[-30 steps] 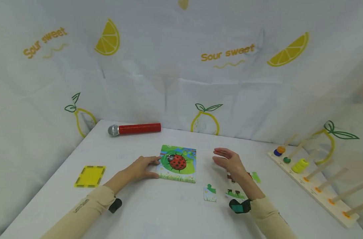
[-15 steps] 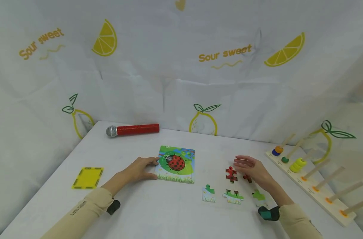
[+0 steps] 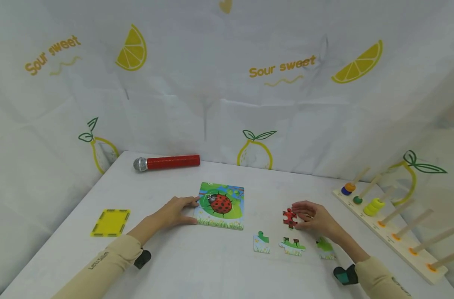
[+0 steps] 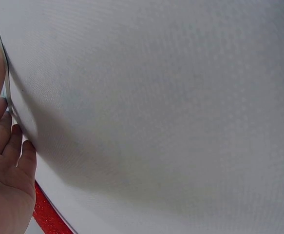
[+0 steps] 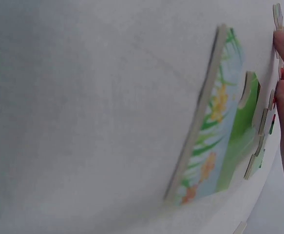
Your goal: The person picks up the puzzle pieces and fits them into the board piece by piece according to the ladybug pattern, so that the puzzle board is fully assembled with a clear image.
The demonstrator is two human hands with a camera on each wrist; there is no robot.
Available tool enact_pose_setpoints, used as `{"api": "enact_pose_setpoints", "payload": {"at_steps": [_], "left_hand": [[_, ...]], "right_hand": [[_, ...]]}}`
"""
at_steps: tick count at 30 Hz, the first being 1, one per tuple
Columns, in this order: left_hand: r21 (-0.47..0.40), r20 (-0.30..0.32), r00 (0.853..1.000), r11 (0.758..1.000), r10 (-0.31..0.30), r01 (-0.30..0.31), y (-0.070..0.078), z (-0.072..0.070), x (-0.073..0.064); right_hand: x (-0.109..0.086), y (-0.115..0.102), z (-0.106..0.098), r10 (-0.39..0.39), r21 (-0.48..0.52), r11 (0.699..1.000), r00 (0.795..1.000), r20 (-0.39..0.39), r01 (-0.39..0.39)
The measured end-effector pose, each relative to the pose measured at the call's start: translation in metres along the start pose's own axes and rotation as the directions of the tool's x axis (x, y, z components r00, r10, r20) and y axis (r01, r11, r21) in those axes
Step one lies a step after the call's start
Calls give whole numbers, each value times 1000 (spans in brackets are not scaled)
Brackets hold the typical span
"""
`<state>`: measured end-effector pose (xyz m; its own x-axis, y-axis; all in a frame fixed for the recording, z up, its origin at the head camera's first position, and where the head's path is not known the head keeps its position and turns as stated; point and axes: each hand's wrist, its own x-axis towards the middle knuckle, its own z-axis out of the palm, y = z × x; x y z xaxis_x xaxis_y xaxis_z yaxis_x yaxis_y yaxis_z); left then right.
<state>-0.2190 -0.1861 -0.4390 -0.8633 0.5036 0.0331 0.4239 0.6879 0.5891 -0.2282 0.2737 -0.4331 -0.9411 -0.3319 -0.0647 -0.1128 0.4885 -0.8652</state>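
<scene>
A square ladybug picture puzzle (image 3: 221, 205) lies flat at the table's middle. My left hand (image 3: 174, 212) rests along its left edge, thumb near the lower corner and fingertips against the side; the left wrist view also shows a finger at that edge. To the right is a red jigsaw piece (image 3: 289, 218) with black marks. My right hand (image 3: 316, 218) is low at its right side, thumb and fingers around a puzzle piece that they mostly hide. Nearer me lie a corner piece (image 3: 261, 243), a grassy piece (image 3: 292, 246) and another corner piece (image 3: 325, 248).
A wooden board with upright pegs (image 3: 395, 236) and coloured beads stands at the right edge. At the back left lies a red toy microphone (image 3: 167, 162). A yellow square frame (image 3: 110, 223) is at the left. A white printed cloth (image 3: 204, 91) hangs behind the table.
My right hand has moved right and lowered onto the puzzle pieces, uncovering the red piece and the row nearer me. My left hand stays at the ladybug puzzle.
</scene>
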Motion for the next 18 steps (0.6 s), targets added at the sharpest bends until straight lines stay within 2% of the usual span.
{"api": "enact_pose_setpoints", "payload": {"at_steps": [3,11,18], "left_hand": [[1,-1,1000,1000,1,-1,1,0,0],[-2,3,1000,1000,-7,7,2,0,0],[-1,4,1000,1000,-19,19,1,-1,0]], "right_hand": [[1,3,2,-30,-18,999,999,-16,30],[0,1,11,-72,12,997,997,-42,72],[2,-5,17,-80,-116,991,993,-86,70]]}}
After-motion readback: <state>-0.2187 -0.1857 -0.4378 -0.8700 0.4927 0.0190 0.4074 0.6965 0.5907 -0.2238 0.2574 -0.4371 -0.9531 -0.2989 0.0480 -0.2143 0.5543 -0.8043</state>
